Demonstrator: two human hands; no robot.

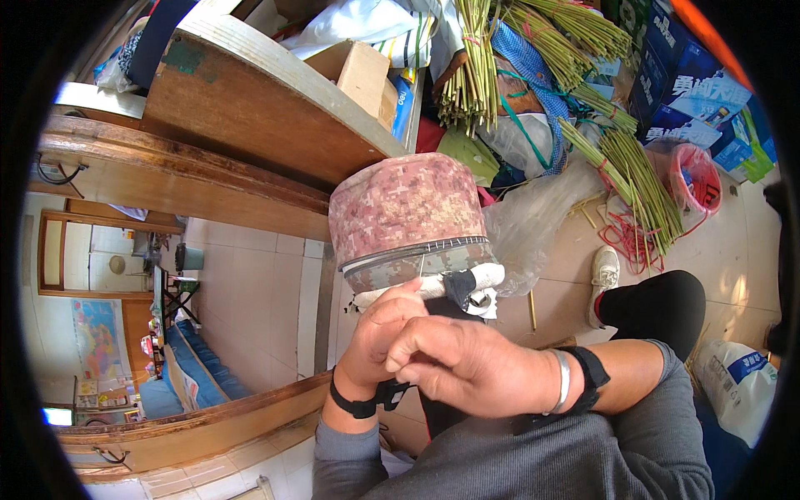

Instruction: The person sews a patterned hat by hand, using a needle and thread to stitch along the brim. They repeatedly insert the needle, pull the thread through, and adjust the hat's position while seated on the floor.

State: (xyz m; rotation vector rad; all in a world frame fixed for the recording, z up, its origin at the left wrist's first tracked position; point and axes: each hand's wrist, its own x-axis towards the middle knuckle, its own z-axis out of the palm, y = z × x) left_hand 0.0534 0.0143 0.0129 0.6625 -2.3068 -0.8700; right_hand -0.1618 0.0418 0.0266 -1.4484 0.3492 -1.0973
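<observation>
A pink and brown camouflage fabric piece (pixel 409 203), cap-like or cushion-like, lies in front of me. Along its lower edge runs a dark band (pixel 412 253) with white stitches, and a pale thread rises from it towards my hands. A padded white roll (pixel 431 287) with a black wrap shows beneath. My left hand (pixel 387 331) is curled near the roll, its fingers partly hidden. Across it lies my right hand (pixel 465 362), thumb and fingertips pinched together; whatever is between them is too small to tell.
Wooden drawers and a cabinet panel (pixel 250 106) stand at the left. Bundles of green stalks (pixel 644 187), a pink lined bin (pixel 697 178) and clear plastic sheeting (pixel 537 219) lie at the right. Blue boxes (pixel 700 94) are stacked behind, and a white bag (pixel 731 387) sits at the lower right.
</observation>
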